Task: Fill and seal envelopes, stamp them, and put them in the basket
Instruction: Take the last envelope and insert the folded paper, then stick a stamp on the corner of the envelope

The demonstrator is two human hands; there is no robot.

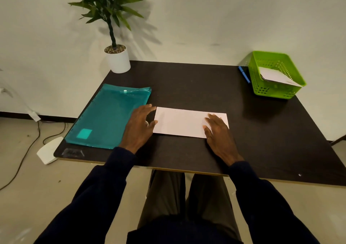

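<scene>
A white envelope (181,122) lies flat in the middle of the dark table (187,82). My left hand (139,126) rests at its left end, fingers spread, thumb touching the envelope's edge. My right hand (218,133) lies palm down on the envelope's right end, fingers apart. Neither hand grips anything. A green plastic basket (262,90) stands at the table's far right corner with several white envelopes (275,76) leaning inside it.
A teal plastic document folder (108,116) lies to the left of my left hand. A blue pen (244,74) lies just left of the basket. A potted plant in a white pot (118,60) stands at the far left corner. Cables run over the floor at left.
</scene>
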